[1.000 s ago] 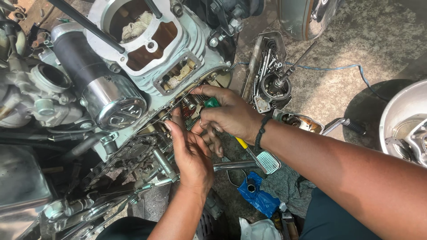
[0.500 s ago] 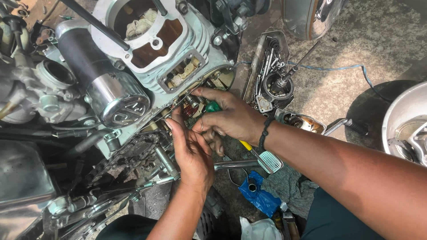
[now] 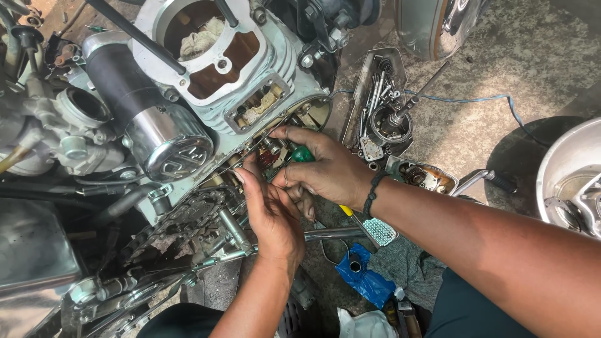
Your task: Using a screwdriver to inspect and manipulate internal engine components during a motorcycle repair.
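Note:
My right hand (image 3: 325, 169) grips a screwdriver with a green and yellow handle (image 3: 305, 154), its tip hidden inside the open side of a motorcycle engine (image 3: 250, 112). A dark band circles that wrist. My left hand (image 3: 270, 209) reaches up beside it, fingers pinching at small parts in the same opening; what the fingers hold is hidden. Above the hands sits the pale cylinder block (image 3: 206, 50) with a rag stuffed in its bore. A drive chain and sprocket (image 3: 188, 213) lie just left of my left hand.
A metal tray of bolts and parts (image 3: 379, 103) lies on the concrete floor to the right. A chrome starter motor (image 3: 166, 144) is at left. A blue bag (image 3: 360, 275), a grey rag (image 3: 407, 263), a foot peg (image 3: 379, 230) and a white bucket (image 3: 573, 178) surround my arm.
Both hands stay at the engine opening. The view has shifted slightly, and my left fingers have edged a little higher toward the screwdriver.

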